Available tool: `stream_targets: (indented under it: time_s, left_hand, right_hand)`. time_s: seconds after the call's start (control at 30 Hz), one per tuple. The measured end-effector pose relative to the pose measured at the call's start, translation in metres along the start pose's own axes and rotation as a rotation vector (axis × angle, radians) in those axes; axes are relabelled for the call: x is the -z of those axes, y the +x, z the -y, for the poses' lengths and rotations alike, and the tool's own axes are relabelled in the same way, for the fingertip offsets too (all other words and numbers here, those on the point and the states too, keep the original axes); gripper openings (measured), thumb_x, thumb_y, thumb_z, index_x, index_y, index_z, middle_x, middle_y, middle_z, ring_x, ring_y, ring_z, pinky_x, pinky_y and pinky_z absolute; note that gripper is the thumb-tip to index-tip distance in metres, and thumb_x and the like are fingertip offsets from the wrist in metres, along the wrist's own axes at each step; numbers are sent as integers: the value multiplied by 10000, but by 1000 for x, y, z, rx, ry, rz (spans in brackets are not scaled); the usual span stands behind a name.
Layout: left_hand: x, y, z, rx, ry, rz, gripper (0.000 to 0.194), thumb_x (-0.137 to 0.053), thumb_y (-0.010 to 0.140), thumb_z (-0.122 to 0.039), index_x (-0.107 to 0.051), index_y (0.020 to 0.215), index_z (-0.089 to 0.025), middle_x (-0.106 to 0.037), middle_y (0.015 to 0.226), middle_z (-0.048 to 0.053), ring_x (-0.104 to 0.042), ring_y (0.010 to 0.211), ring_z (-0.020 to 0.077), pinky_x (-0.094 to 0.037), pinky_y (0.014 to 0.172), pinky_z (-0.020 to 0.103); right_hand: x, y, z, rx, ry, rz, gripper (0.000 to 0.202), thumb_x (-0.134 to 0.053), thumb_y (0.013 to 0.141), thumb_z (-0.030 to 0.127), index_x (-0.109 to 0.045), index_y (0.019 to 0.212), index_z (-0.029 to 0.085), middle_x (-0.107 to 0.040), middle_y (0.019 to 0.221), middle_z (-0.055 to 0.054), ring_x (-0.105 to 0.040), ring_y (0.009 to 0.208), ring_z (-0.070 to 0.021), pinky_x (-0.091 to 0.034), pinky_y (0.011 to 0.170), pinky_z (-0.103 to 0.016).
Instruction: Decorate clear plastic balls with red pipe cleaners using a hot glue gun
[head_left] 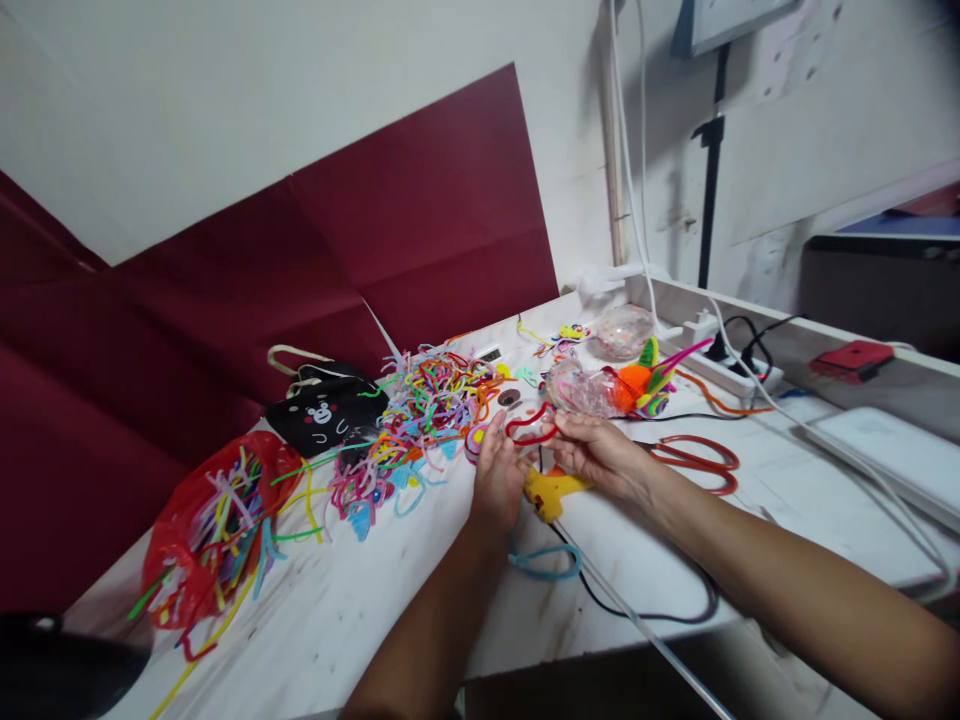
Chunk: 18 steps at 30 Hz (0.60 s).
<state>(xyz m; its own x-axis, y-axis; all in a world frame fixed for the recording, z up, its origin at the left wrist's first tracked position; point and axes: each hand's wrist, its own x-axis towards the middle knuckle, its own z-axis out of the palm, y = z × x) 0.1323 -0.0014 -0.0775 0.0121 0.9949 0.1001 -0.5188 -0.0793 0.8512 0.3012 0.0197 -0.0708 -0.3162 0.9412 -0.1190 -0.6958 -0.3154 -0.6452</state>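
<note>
A red pipe cleaner (531,438), bent into a curve, is held between my two hands over the table. My left hand (499,475) pinches its left end. At the other end, the fingers of my right hand (592,450) are closed on it. Just below my hands lies a yellow glue gun (551,492) with a clear glue stick (622,605) sticking out of its back. A bent blue pipe cleaner (547,572) rests by the glue gun. Red-handled scissors (697,460) lie right of my right hand, their blades partly hidden.
A heap of colourful pipe cleaners (439,395) lies left of my hands, near a black bag (322,410). A red plastic bag (172,545) holds more. Behind my right hand are an orange-and-green pipe-cleaner piece (637,385), a power strip (720,372) and cables. A white box (885,455) sits far right.
</note>
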Motion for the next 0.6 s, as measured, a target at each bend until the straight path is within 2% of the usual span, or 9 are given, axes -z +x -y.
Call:
stream_targets:
  time_s: [0.13, 0.3, 0.47, 0.6]
  left_hand:
    - [-2, -2, -2, 13, -3, 20, 652, -882, 778, -386, -644, 1377, -291, -727, 1164, 70, -723, 934, 198, -592, 811, 332]
    - [-1, -4, -6, -21, 61, 58, 755, -911, 743, -447, -615, 1420, -293, -728, 1285, 97, -754, 1004, 243, -593, 817, 340]
    - [1, -4, -10, -53, 102, 111, 704, -915, 755, -451, -638, 1373, -259, -705, 1392, 149, -735, 1171, 302, -590, 899, 360]
    - [8, -1, -11, -67, 122, 142, 661, -933, 737, -420, -650, 1307, -238, -689, 1426, 173, -673, 1312, 348, -558, 1038, 425]
  right_hand:
    - [0, 0, 0, -11, 12, 9, 119, -700, 936, 76, -707, 869, 174, -789, 762, -45, -773, 654, -131, -628, 590, -165]
    - [0, -1, 3, -41, 24, 35, 122, -732, 920, 90, -696, 843, 176, -769, 724, -27, -749, 598, -117, -601, 540, -139]
    - [-1, -4, 6, -90, 58, 68, 164, -686, 940, 53, -722, 817, 155, -749, 682, -25, -731, 571, -109, -589, 513, -123]
    - [0, -4, 7, -111, 91, 117, 176, -689, 940, 37, -734, 794, 124, -716, 634, -23, -718, 545, -100, -580, 504, -101]
